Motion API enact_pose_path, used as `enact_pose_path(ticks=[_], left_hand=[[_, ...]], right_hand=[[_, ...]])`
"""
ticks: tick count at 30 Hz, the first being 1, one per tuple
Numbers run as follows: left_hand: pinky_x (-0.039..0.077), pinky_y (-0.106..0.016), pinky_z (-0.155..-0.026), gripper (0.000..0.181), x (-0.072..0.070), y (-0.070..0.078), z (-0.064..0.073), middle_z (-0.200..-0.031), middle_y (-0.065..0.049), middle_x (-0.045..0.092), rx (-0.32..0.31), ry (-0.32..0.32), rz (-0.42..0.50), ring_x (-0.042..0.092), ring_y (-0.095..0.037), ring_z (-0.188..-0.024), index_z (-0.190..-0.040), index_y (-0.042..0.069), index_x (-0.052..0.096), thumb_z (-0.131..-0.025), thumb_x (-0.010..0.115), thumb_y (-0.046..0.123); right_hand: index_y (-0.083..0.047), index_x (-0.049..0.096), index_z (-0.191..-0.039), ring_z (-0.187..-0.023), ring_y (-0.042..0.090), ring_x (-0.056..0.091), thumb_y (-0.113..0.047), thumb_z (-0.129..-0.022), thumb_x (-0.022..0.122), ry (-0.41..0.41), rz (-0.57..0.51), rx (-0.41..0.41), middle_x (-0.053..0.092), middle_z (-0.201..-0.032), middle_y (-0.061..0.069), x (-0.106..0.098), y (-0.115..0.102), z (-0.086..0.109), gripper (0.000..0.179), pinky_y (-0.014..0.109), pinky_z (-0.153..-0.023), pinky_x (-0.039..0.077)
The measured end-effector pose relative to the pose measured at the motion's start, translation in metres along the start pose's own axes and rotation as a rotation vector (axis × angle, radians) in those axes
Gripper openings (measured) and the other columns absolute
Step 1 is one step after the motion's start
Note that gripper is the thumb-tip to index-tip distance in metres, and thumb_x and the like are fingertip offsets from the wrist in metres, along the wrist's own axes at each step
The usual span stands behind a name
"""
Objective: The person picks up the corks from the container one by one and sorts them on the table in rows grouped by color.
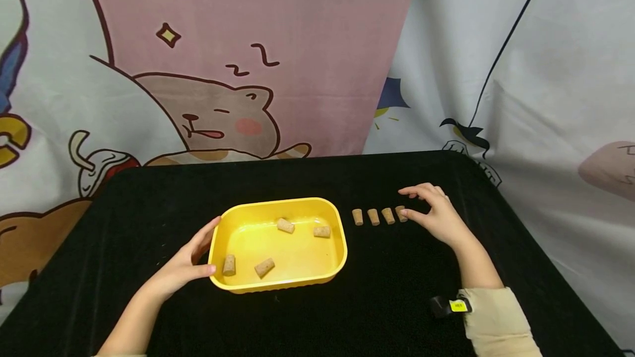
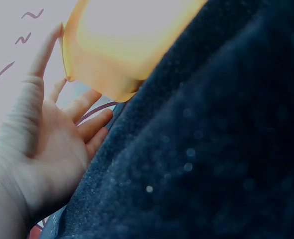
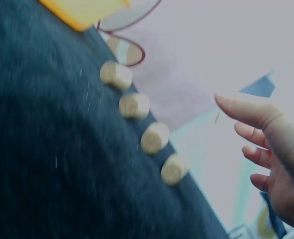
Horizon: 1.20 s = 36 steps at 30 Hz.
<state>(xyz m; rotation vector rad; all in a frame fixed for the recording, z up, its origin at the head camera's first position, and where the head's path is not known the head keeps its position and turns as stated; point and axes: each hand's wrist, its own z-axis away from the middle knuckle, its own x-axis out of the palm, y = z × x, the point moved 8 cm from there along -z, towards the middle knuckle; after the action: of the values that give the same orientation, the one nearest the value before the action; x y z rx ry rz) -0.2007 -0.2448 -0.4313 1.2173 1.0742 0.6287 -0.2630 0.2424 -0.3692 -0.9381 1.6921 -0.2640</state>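
Note:
My left hand (image 1: 183, 264) is at the left end of a yellow plastic tray (image 1: 342, 241), thumb and fingertips spread and touching its rim and side. Inside the tray lie several corks, one of them a tan cork (image 1: 322, 232) toward the right. Right of the tray, more corks stand in a row on the black cloth, starting with the leftmost cork (image 1: 358, 217). My right hand (image 1: 439, 215) hovers by the row's right end, thumb and fingers apart, holding nothing. Its thumb partly covers the rightmost cork (image 1: 401, 213) in the head view; the right wrist view shows a gap between them.
Black cloth (image 1: 377, 302) covers the table. A printed curtain (image 1: 322, 70) with cartoon animals hangs behind the table's far edge. On the right wrist a small black device (image 1: 448, 306) with a yellow label sits by the beige sleeve (image 1: 498, 318).

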Motion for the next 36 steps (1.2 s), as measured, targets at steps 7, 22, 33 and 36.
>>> enact_pose_path(ticks=[7, 22, 33, 36], left_hand=[[0.02, -0.075, -0.096, 0.08, 0.0, -0.001, 0.0, -0.155, -0.022, 0.018, 0.01, -0.001, -0.01, 0.021, -0.051, -0.134, -0.154, 0.016, 0.013, -0.09, 0.06, 0.02], [0.017, -0.077, -0.095, 0.08, -0.001, -0.001, 0.0, -0.155, -0.023, 0.017, 0.03, -0.017, -0.001, 0.019, -0.053, -0.134, -0.154, 0.017, 0.013, -0.09, 0.06, 0.018], [0.017, -0.077, -0.095, 0.08, -0.001, -0.003, 0.0, -0.155, -0.024, 0.017, 0.021, -0.006, -0.01, 0.02, -0.053, -0.134, -0.154, 0.015, 0.013, -0.09, 0.06, 0.019], [0.017, -0.077, -0.095, 0.08, -0.001, -0.002, 0.0, -0.155, -0.024, 0.017, 0.032, -0.009, -0.009, 0.02, -0.053, -0.134, -0.154, 0.015, 0.014, -0.09, 0.061, 0.019]], right_hand=[[-0.008, 0.064, -0.117, -0.104, 0.022, 0.048, -0.006, -0.082, 0.074, 0.052, -0.07, -0.086, 0.058, -0.115, 0.004, -0.002, -0.05, -0.007, 0.037, 0.036, -0.086, 0.038], [-0.016, 0.065, -0.119, -0.104, 0.016, 0.051, -0.016, -0.082, 0.076, -0.112, -0.195, -0.244, 0.059, -0.116, -0.004, 0.034, -0.125, -0.027, 0.038, 0.035, -0.082, 0.049], [-0.016, 0.067, -0.117, -0.1, 0.014, 0.052, -0.02, -0.081, 0.077, -0.261, -0.187, -0.309, 0.06, -0.114, -0.006, 0.077, -0.169, -0.037, 0.037, 0.044, -0.084, 0.048], [-0.017, 0.067, -0.117, -0.099, 0.011, 0.051, -0.022, -0.082, 0.077, -0.298, -0.178, -0.333, 0.061, -0.114, -0.007, 0.091, -0.177, -0.037, 0.037, 0.041, -0.085, 0.045]])
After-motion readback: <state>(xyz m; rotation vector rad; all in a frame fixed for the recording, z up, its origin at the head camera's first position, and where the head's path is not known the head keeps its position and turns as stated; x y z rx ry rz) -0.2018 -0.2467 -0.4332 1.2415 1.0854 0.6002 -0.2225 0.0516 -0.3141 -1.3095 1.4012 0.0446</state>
